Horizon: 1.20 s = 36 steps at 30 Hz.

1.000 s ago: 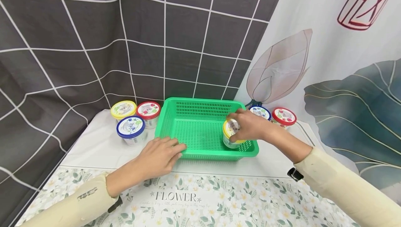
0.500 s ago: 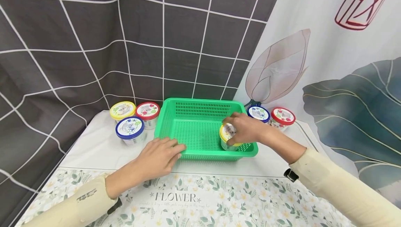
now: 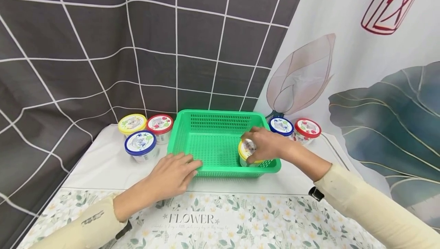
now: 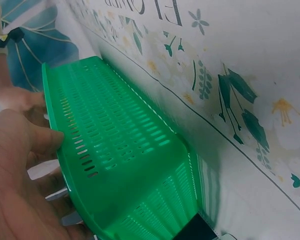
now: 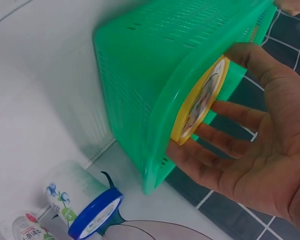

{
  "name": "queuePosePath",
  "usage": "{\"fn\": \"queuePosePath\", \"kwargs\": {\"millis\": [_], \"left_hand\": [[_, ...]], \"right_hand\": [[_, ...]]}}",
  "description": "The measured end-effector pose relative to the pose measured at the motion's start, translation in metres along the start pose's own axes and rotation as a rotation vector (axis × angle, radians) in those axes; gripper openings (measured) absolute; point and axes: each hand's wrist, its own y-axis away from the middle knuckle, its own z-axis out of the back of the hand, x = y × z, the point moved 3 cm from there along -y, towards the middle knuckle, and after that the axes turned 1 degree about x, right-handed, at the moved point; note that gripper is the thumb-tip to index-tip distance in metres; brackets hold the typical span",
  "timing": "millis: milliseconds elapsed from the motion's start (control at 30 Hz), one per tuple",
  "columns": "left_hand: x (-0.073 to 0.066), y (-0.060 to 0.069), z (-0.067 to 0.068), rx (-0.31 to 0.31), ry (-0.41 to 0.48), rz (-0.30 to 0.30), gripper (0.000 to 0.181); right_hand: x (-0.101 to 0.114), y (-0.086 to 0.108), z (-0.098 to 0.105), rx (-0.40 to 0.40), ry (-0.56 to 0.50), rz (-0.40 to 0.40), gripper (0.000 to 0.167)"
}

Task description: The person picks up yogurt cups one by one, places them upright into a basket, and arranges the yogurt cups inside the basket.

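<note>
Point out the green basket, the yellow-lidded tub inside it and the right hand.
Green basket (image 3: pixel 211 149): head view, bare mesh floor.
Yellow-lidded tub (image 3: pixel 246 149): head view, printed lid top.
Right hand (image 3: pixel 264 144): head view, back of the hand.

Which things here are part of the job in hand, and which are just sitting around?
In the job:
green basket, rim gripped by the left hand
held yellow-lidded tub, in the right hand

Apparently idle, untouched by either hand (tubs could be related):
left yellow-lidded tub
left red-lidded tub
left blue-lidded tub
right blue-lidded tub
right red-lidded tub
</note>
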Motion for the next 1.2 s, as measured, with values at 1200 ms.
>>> {"fn": "queuePosePath", "kwargs": {"millis": [1200], "left_hand": [[-0.0014,0.0009,0.0010,0.010,0.000,0.015,0.020]], "right_hand": [[-0.0013,0.0004,-0.0075,0.087,-0.003,0.000,0.072]]}}
